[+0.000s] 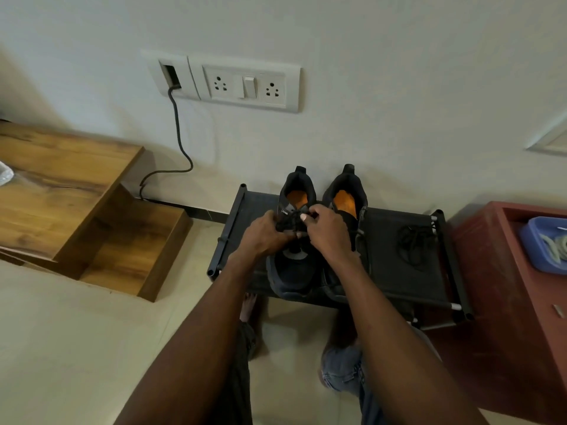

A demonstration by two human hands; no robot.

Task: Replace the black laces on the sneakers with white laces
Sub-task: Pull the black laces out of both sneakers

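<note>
Now both hands' fingers, left [266,234] and right [325,229], pinched tight on the black lace [291,223] over the left sneaker [293,271].

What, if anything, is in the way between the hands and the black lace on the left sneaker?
Nothing visible. Both the left hand and the right hand are already on the left sneaker, fingers pinching its black lace near the top eyelets.

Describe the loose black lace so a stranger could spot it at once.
Find the black fabric rack against the wall, with two sneakers on it. To the right of the right sneaker, the loose black lace lies in a tangled heap on the fabric, threaded through nothing.
</note>
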